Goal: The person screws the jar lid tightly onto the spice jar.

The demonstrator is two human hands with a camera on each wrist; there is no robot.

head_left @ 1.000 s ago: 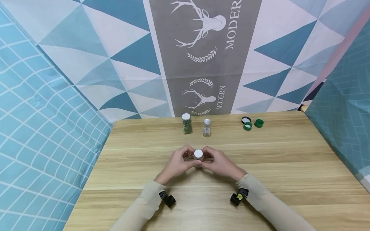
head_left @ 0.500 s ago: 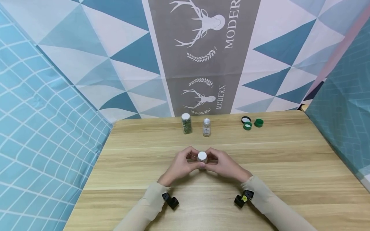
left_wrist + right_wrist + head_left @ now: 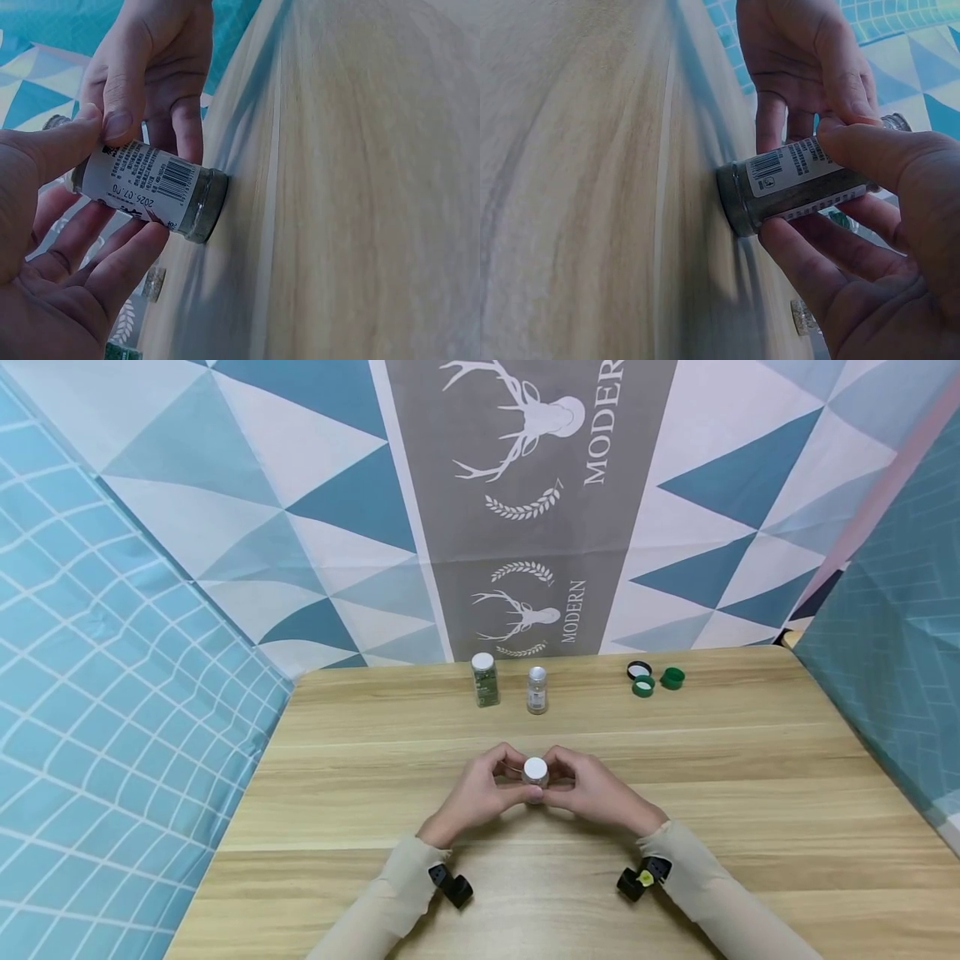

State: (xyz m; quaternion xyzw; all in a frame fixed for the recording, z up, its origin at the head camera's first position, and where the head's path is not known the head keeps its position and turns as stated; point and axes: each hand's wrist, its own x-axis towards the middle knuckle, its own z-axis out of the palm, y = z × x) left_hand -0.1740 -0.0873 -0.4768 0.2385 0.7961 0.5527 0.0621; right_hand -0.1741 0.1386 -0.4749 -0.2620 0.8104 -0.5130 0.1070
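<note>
A small clear spice jar point(image 3: 536, 768) with a white-topped lid stands between both hands at the middle of the table. In the left wrist view its white label point(image 3: 142, 176) shows a barcode and printed text. My left hand point(image 3: 480, 791) holds the jar from the left, thumb in front and fingers behind. From the right, my right hand point(image 3: 596, 791) grips the same jar, and the two thumbs meet at its near side. The right wrist view shows the jar's base point(image 3: 735, 201) close to the tabletop; whether it touches I cannot tell.
Farther back stand a taller jar of green contents point(image 3: 485, 685) and a small clear bottle point(image 3: 537, 692). Right of them lie a black lid point(image 3: 639, 671) and two green lids point(image 3: 642, 687). A patterned cloth point(image 3: 525, 527) hangs behind the wooden table point(image 3: 337, 793).
Both hands have shifted a little to the right and slightly nearer to me, with the jar between them. The other jars and the lids stay in place.
</note>
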